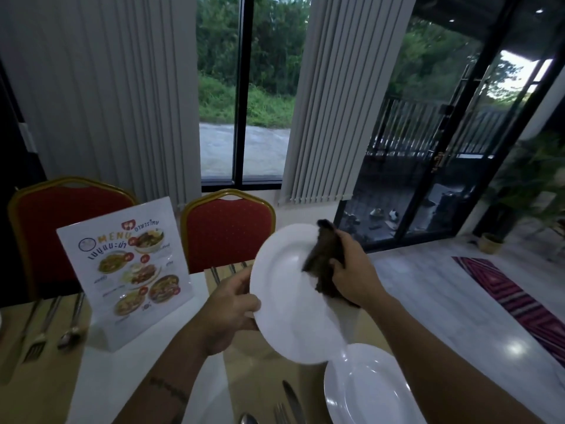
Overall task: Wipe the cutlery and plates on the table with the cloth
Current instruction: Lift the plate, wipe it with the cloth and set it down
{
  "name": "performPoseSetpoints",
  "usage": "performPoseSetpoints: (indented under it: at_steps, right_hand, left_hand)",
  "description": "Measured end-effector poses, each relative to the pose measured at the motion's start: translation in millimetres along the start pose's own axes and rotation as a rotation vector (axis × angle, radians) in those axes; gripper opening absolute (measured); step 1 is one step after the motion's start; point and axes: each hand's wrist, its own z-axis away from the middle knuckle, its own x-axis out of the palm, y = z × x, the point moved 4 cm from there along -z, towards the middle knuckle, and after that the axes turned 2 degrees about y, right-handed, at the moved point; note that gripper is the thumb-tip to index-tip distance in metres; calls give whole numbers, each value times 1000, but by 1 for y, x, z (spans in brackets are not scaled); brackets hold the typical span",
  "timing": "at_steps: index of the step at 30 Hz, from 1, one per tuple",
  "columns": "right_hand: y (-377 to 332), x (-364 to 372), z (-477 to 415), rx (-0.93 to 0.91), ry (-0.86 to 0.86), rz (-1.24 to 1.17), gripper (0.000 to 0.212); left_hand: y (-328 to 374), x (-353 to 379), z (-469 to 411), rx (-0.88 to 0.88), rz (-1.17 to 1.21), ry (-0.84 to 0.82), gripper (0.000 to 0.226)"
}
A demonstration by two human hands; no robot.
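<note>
The left hand (227, 310) grasps a raised white plate (293, 298) by its rim; the right hand (351, 270) presses a dark cloth (324, 258) apparently against its face, above the worktop (137, 371).

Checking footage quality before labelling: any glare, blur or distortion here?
Head view: wide-angle bending at the edges, blinds lean; glare spots on the lower plate and the floor; held plate and cloth slightly soft; dim indoors, window brighter.
</note>
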Motion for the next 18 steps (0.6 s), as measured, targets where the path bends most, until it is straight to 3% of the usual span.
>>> performPoseSetpoints:
  at_steps: [3, 5, 7, 10, 14, 18]
  right_hand:
    - [26, 5, 12, 328, -30, -503, 41]
    - [32, 6, 22, 403, -9, -669, 38]
    - [32, -4, 23, 362, 26, -622, 39]
    - [15, -23, 15, 178, -31, -385, 38]
    - [-30, -35, 3, -83, -107, -171, 39]
    - [-38, -39, 6, -161, 101, -169, 42]
  left_hand:
    - [-7, -2, 3, 45, 136, 80, 73]
    - [-9, -2, 2, 11, 183, 75, 72]
    - [2, -7, -8, -39, 126, 57, 62]
    - [39, -22, -38, -77, -195, 127, 41]
    - [68, -3, -57, -298, -400, -61, 23]
    - [65, 12, -57, -237, -373, 38, 19]
